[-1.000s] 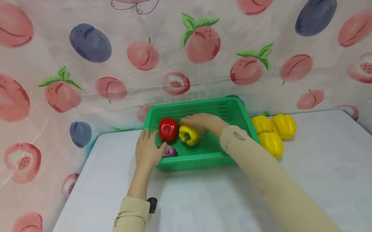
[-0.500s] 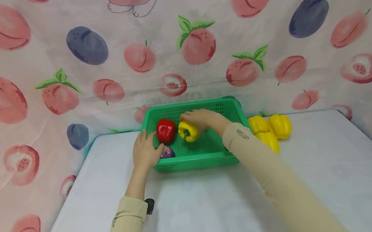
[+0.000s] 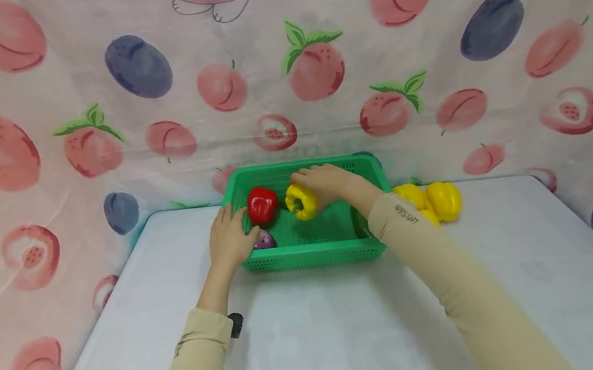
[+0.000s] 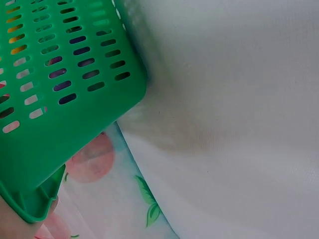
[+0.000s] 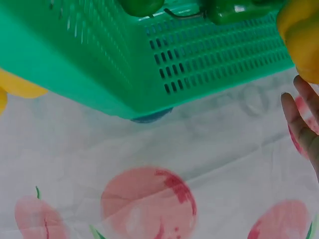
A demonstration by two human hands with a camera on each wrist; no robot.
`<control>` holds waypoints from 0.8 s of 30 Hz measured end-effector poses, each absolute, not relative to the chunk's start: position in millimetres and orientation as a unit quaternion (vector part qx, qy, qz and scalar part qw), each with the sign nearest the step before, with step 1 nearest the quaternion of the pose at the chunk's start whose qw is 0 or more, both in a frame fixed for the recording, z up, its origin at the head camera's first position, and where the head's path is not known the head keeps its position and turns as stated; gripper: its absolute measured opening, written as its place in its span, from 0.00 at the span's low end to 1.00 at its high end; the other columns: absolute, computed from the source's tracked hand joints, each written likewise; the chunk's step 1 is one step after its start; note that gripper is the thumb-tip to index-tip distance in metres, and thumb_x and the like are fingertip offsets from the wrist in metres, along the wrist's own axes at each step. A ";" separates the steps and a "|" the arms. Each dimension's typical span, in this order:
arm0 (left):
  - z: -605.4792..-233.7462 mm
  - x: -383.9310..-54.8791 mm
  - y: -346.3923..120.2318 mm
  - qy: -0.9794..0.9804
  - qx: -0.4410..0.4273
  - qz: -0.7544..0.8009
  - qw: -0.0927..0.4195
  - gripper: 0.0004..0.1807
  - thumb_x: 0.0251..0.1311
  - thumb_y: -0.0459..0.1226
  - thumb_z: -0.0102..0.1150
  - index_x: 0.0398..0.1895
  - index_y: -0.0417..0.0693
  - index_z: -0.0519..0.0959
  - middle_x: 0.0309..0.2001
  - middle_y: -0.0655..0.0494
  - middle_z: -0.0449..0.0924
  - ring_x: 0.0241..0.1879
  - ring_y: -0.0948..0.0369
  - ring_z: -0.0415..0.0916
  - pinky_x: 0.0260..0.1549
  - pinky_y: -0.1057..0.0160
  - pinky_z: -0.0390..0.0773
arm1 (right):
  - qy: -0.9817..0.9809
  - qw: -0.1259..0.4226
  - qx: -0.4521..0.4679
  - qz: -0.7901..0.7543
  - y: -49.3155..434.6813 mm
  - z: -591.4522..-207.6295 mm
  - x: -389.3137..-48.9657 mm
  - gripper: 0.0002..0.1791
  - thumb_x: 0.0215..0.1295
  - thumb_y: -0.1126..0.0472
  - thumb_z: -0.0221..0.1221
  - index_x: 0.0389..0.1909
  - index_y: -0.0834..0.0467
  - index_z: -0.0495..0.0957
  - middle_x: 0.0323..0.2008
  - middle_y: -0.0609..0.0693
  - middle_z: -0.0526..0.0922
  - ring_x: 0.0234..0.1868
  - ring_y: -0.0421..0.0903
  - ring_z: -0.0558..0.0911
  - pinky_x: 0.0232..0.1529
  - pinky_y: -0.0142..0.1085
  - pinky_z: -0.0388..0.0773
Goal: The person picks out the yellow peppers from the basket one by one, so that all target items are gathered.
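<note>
In the head view, my right hand [image 3: 326,184] holds a yellow bell pepper [image 3: 301,202] above the middle of a green slotted basket [image 3: 315,254]. Its fingertips touch the pepper's underside in the right wrist view. My left hand [image 3: 228,238] rests on the basket's left rim, fingers spread and the thumb reaching inward. Beside that hand lie a red bell pepper [image 3: 262,205] and a round purple vegetable [image 3: 264,239], partly hidden by the rim. Glossy green vegetables [image 5: 239,11] sit inside the basket in the right wrist view; my right arm mostly hides them from the head camera.
Several yellow bell peppers [image 3: 445,200] stand on the white table [image 3: 322,332] just right of the basket, partly behind my right sleeve. A fruit-printed cloth [image 3: 267,84] hangs behind and at the sides. The basket's back wall stands close to it.
My right hand has raised the yellow bell pepper slightly and shifted it right, away from the red one. A dark green vegetable now shows beside my right wrist. The left hand stays on the rim.
</note>
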State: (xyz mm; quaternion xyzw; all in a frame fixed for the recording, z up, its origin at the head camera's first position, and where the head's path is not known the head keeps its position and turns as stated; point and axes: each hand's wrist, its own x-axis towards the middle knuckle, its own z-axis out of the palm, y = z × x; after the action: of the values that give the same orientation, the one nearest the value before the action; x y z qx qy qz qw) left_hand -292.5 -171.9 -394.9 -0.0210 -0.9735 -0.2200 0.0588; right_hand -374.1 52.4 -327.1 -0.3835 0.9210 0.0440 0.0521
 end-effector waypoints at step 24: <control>-391.1 -292.7 -171.9 -0.974 -0.020 -0.219 0.051 0.32 0.64 0.46 0.49 0.69 0.42 0.61 0.73 0.34 0.47 0.73 0.40 0.41 0.72 0.44 0.45 | 0.919 0.032 -0.388 -0.065 87.9 -301.0 -336.7 0.47 0.51 0.56 0.68 0.69 0.57 0.53 0.62 0.56 0.69 0.58 0.54 0.70 0.60 0.47 0.71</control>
State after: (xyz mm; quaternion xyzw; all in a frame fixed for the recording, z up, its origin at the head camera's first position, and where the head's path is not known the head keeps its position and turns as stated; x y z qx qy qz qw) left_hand -292.7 -171.9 -391.1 -0.0203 -0.9741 -0.2194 0.0513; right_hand -336.7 87.9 -301.0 -0.3879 0.9189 -0.0646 0.0318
